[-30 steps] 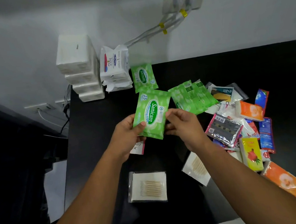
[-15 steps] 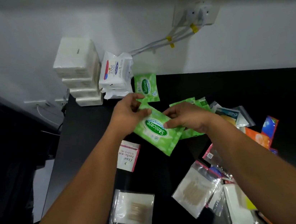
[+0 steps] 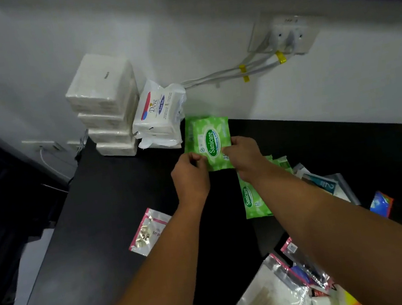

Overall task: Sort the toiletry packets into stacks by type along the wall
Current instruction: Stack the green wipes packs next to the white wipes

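Sanicare wipes packet (image 3: 208,143), green with a white oval label, is lying at the back of the black table (image 3: 116,214) right against the white wall (image 3: 339,88), and I am pinching it from both sides. My left hand (image 3: 191,176) is closing its thumb and fingertips on the packet's near left corner, and my right hand (image 3: 244,158) is gripping the near right edge, covering part of the label. I cannot tell whether another green packet is sitting under it.

Just to its left, a short stack of white Dove wipes packs (image 3: 158,117) is leaning against the wall, touching the taller stack of plain white tissue packs (image 3: 105,106) further left.

Closer to me, beneath my right forearm, more green Sanicare packets (image 3: 253,196) are lying loose on the table. To their right a mixed heap is spreading: a teal and silver sachet (image 3: 324,183), and a blue and orange packet (image 3: 380,204) set apart from it. Near my left forearm a pink-edged clear pouch (image 3: 147,232) is lying, holding something pale and shiny that I cannot make out. At the bottom right, a clear zip bag (image 3: 267,297) is holding what look like cotton swabs, beside other pink-trimmed pouches (image 3: 304,264).
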Tool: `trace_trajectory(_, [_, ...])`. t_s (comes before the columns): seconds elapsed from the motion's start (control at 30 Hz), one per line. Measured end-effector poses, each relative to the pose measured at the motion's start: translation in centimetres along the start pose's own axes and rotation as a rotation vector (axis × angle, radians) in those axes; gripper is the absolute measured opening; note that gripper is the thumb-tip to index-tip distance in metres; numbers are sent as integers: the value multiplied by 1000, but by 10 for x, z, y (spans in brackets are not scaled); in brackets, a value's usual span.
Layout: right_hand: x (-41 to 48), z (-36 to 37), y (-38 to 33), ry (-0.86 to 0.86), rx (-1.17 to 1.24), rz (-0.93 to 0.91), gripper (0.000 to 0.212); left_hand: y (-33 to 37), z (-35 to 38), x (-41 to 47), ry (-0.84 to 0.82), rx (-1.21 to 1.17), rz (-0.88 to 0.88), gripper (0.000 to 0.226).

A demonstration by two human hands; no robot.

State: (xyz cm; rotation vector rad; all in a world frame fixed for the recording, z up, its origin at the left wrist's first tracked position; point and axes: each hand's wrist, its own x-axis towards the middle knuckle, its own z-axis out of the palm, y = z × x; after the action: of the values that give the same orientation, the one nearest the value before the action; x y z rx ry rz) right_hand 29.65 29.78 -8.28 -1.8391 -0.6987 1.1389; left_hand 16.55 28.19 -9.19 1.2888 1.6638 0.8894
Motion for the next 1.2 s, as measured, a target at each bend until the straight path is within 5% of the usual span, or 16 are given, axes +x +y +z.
trace_trajectory(0.2, [29, 10, -9, 99, -317, -147, 8, 8, 13, 25, 63, 176, 159, 25])
trace_trajectory(0.57, [42, 21, -10, 130, -514, -133, 8, -9, 14, 3, 163, 321, 178, 34])
trace_trajectory(1.0, [21, -13, -11, 50, -381, -227, 21, -12, 4, -19, 76, 312, 361, 34])
trace_trajectory(1.2, [-25, -81, -4, 160, -500, -362, 19, -12, 13, -49, -162, 225, 343, 27])
